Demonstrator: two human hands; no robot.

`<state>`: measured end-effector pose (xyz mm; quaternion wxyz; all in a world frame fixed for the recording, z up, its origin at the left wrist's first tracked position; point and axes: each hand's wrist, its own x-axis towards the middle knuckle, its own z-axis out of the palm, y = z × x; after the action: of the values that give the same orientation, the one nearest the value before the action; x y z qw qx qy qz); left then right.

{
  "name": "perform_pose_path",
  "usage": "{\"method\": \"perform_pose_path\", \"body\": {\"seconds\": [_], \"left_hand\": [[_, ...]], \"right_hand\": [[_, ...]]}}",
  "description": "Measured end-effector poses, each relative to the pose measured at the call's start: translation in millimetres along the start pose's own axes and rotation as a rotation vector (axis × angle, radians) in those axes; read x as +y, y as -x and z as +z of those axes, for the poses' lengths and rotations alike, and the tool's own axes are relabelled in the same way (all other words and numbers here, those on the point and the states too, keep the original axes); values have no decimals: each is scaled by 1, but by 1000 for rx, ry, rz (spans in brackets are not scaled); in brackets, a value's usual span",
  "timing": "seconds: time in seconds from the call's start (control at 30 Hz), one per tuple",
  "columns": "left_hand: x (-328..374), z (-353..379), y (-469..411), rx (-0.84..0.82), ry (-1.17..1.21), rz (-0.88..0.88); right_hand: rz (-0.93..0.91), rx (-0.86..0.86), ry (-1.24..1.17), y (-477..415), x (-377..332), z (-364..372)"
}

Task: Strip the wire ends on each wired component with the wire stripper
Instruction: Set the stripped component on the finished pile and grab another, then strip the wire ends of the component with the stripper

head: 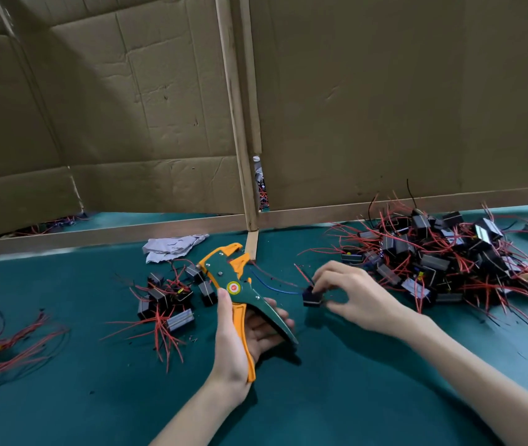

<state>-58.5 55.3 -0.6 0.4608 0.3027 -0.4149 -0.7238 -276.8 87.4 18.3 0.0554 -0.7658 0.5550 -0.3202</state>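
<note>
My left hand (pixel 243 336) holds the green and orange wire stripper (pixel 233 284) by its handles, jaws pointing up and away and standing apart. My right hand (pixel 349 294) pinches a small black wired component (pixel 311 297) on the green table, just right of the stripper. A blue wire (pixel 272 286) and a red wire (pixel 303 274) run from that component toward the stripper's jaws.
A large heap of black components with red wires (pixel 443 262) lies at the right. A smaller group (pixel 169 300) sits left of the stripper. Loose red wire bundles (pixel 8 346) lie far left. A crumpled grey cloth (pixel 172 247) and cardboard walls (pixel 385 107) stand behind.
</note>
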Motion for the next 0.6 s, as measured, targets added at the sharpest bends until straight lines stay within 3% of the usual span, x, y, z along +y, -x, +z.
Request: {"method": "perform_pose_path", "body": {"seconds": [0.1, 0.33, 0.47, 0.6], "left_hand": [[3, -6, -5, 24, 12, 23], [0, -8, -8, 15, 5, 10], [-2, -9, -8, -12, -7, 11], [0, -12, -10, -11, 44, 16]], "right_hand": [[121, -34, -37, 8, 4, 5], [500, 175, -349, 3, -2, 18], [516, 136, -271, -4, -7, 24], [558, 220, -508, 4, -6, 14]]}}
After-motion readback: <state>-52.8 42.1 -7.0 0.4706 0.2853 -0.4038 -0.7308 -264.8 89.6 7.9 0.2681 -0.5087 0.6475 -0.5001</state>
